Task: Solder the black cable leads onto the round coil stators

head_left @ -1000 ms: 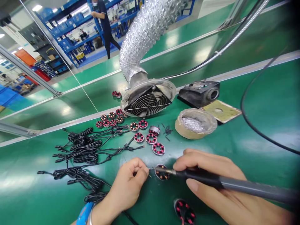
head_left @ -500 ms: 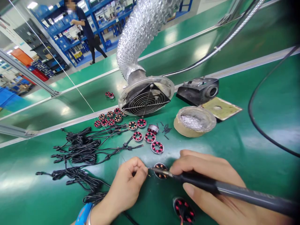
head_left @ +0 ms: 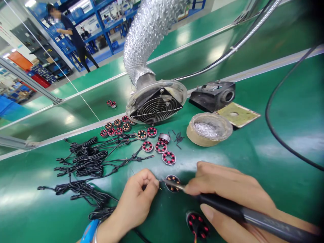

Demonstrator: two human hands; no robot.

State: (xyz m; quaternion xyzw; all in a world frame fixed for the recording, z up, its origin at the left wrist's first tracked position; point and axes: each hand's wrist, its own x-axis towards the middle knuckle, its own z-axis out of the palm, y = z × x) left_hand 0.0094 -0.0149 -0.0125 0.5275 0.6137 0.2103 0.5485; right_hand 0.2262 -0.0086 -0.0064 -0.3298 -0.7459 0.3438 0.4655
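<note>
My right hand (head_left: pixel 227 192) grips a soldering iron (head_left: pixel 243 214) like a pen, its metal tip resting at the left edge of a small motor stator (head_left: pixel 172 183) with copper and red windings on the green bench (head_left: pixel 253 152). My left hand (head_left: pixel 138 200) is pinched shut just left of the tip, holding a thin wire end that I can barely make out. A black cable (head_left: pixel 101 211) runs under my left wrist. Another red-wound stator (head_left: pixel 198 226) lies below the iron.
Several more stators (head_left: pixel 154 145) and a tangle of black cables (head_left: pixel 86 162) lie to the left. A fume extractor fan (head_left: pixel 155 104) on a foil duct, a tip-cleaner pot (head_left: pixel 209 129), a sponge pad (head_left: pixel 236 114) and a black stand (head_left: pixel 214 96) sit behind. A person walks at far left.
Both hands stay on the stator, shifting only slightly. The view has drifted a little, and the person in the background has walked leftward.
</note>
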